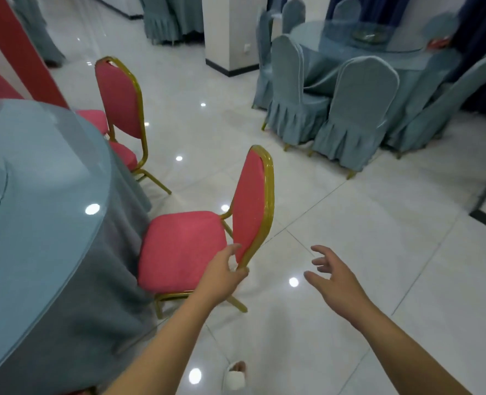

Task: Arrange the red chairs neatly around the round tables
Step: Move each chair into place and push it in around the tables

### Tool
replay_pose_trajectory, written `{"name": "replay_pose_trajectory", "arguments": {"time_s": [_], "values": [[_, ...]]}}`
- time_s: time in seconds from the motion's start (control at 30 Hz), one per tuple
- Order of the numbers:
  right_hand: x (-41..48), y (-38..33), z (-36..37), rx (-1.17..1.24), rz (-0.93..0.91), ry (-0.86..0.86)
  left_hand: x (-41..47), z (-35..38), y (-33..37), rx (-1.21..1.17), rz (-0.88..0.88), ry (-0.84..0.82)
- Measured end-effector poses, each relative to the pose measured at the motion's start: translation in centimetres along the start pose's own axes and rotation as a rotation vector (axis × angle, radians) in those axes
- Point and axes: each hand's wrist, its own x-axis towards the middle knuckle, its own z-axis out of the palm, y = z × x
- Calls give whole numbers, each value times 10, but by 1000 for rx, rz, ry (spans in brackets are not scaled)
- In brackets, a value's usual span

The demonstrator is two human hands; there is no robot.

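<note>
The round bench point(50, 195) fills your left side, draped in a grey-blue cloth under a glass top; only this arc of its rim is in view, so you cannot tell how the far side is seated. Across the white tiled floor point(364, 238) a second round bench point(364, 49) is ringed with chairs in blue-grey covers point(358, 115). They look settled, and none shows red.

At your bench, the far red chair point(119, 101) stands with its seat pushed in against the cloth and its back turned outward, which reads as placed. A further red seat point(92, 118) peeks out just beyond it, mostly hidden by the bench top.

The near red chair point(184, 249) is the one in hand. Its seat front touches the hanging cloth and its gold-framed back points away from the bench, so it looks roughly in position. It may want a small turn to sit square and to space evenly from its neighbour.

Your left hand point(224, 269) grips the lower edge of that chair's back, with fingers on the red pad and the thumb round the gold frame. Your right hand point(330, 272) hovers over the floor beside the chair, fingers spread, holding nothing.

By my judgement, this stretch of the bench is nearly done.
</note>
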Motion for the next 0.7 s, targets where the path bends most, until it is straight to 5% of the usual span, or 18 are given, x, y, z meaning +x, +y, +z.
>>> {"name": "replay_pose_trajectory", "arguments": {"time_s": [0.37, 0.53, 0.7], "values": [[166, -17, -47, -9, -66, -23, 191, 64, 72, 60, -169, 89], [280, -31, -53, -119, -246, -230, 217, 97, 72, 263, -285, 323], [363, -58, -64, -330, -517, -542, 206, 105, 85, 154, -428, 421]]}}
